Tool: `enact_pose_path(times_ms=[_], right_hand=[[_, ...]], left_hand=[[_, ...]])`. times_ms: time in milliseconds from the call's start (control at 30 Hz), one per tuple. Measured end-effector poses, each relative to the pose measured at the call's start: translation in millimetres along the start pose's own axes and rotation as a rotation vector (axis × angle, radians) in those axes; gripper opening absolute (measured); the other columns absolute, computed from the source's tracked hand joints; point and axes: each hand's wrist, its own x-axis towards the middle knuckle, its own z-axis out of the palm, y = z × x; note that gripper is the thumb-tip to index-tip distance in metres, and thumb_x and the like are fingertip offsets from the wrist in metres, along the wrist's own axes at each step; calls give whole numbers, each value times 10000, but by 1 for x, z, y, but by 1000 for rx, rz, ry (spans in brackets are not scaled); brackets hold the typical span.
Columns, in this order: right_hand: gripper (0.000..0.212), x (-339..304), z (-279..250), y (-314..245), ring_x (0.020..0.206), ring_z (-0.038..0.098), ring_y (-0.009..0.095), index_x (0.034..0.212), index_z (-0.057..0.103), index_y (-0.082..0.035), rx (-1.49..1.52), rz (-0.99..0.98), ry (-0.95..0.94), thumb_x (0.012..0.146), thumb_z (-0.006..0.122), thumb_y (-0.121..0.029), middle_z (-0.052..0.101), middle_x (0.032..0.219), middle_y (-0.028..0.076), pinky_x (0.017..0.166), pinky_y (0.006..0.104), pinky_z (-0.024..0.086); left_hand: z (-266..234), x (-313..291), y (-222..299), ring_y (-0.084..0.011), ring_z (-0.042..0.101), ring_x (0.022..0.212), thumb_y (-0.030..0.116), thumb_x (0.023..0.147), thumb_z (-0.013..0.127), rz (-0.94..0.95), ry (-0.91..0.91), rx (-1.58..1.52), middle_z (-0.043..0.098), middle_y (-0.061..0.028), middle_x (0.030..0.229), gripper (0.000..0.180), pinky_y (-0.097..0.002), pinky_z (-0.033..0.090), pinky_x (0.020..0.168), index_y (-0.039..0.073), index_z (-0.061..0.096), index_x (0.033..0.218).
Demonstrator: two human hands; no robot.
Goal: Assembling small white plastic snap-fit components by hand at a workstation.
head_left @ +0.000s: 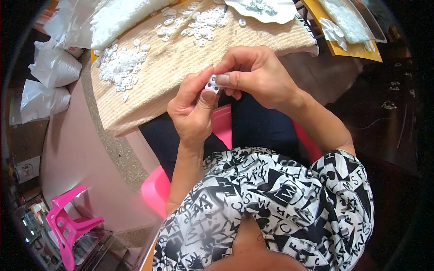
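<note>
Between both hands, above the near edge of the towel-covered table, is a small white plastic piece (212, 85) with dark round holes. My left hand (193, 103) pinches it from the left with thumb and fingers. From the right, my right hand (253, 74) presses thumb and forefinger on its upper end; whether a second small part sits under those fingertips cannot be seen. Beyond the left hand lies a pile of small white plastic pieces (120, 66). Farther back is another spread of similar pieces (203, 25). Small metal bits lie on a white scalloped plate (264, 10).
A yellowish striped towel (158, 90) covers the table. A clear bag of white pieces (120, 20) stands back left, and another bag (346, 20) rests on a yellow tray at right. White plastic bags (45, 99) sit far left. A pink stool (72, 221) stands lower left.
</note>
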Motion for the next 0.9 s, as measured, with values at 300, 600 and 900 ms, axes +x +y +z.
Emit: enact_pose_path(times_ms=[300, 600, 900], right_hand=[[37, -4, 5, 1, 514, 526, 69, 771, 595, 17, 17, 11, -1, 757, 599, -17, 564, 592, 40, 413, 191, 420], [26, -5, 12, 1, 503, 511, 62, 761, 582, 31, -15, -10, 18, 764, 577, 5, 550, 582, 40, 406, 191, 421], [29, -4, 17, 1, 494, 495, 54, 747, 566, 31, 14, -14, 18, 773, 558, 22, 537, 582, 31, 411, 189, 413]], left_hand=[[-5, 0, -6, -74, 464, 667, 87, 789, 618, 105, -38, 10, 538, -62, 874, 255, -174, 376, 559, -18, 584, 1019], [-4, -4, -8, -101, 493, 741, 91, 783, 626, 208, 15, 115, 553, -91, 888, 210, -201, 405, 649, -14, 581, 960], [-10, 0, -11, -136, 522, 672, 60, 811, 571, 315, -39, 236, 532, -140, 944, 199, -221, 436, 595, -16, 532, 990]])
